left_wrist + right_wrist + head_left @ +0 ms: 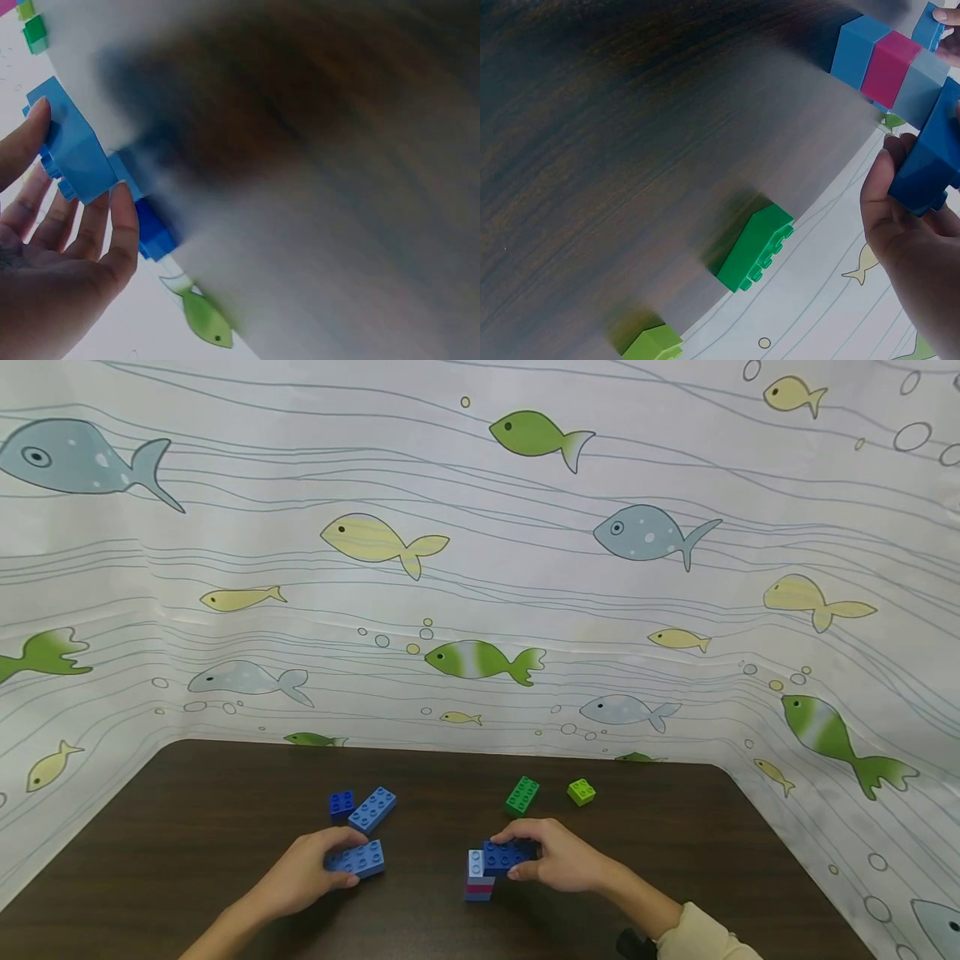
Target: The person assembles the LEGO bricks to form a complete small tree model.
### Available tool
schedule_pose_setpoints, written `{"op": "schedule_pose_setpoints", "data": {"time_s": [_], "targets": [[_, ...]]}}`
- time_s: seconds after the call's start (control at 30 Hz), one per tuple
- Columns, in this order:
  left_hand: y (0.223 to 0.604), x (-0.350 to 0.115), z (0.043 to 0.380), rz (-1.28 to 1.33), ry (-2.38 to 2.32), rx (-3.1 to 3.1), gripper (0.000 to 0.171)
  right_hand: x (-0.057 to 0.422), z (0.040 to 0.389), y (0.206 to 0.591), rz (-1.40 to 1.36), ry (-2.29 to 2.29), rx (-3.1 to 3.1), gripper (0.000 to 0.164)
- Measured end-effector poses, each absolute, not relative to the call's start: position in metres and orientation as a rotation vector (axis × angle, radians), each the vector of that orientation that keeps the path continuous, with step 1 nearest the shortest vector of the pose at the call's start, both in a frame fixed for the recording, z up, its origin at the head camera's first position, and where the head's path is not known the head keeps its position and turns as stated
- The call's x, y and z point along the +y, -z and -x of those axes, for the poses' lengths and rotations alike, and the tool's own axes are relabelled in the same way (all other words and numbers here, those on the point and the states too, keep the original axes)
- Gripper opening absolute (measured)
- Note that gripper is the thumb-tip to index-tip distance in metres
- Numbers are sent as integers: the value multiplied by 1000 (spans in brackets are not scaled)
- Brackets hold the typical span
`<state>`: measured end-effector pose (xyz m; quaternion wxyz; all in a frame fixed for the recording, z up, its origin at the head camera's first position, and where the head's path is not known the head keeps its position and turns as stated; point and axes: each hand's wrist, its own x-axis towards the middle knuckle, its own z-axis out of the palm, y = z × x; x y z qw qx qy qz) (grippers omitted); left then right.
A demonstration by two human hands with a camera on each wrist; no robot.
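My left hand (306, 870) pinches a medium-blue toy building brick (363, 859) between thumb and fingers, its studs facing up in the head view. The left wrist view shows the same blue brick (75, 150) from its smooth side. With thumb and fingertips, my right hand (568, 860) grips a dark-blue brick (501, 857) at the top right of a small stack (479, 888). That stack has a pale-blue brick (476, 863) on top, a magenta brick (891, 69) in the middle and a blue brick (860, 51) at the bottom.
Beyond my left hand lie a small dark-blue brick (341, 804) and a long light-blue brick (373, 810). A green brick (522, 796) and a small lime brick (581, 792) lie at the back right. The dark wooden table (225, 793) meets a fish-patterned backdrop (480, 602).
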<state>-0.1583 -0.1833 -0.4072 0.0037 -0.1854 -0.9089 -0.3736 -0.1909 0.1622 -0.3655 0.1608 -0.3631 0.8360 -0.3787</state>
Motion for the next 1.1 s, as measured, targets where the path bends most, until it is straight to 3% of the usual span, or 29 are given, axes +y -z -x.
{"op": "schedule_pose_setpoints", "data": {"time_s": [1.1], "targets": [[369,-93,172,1084,1201,-2773,30,162,192,366,1054,1065,2405,31]]}}
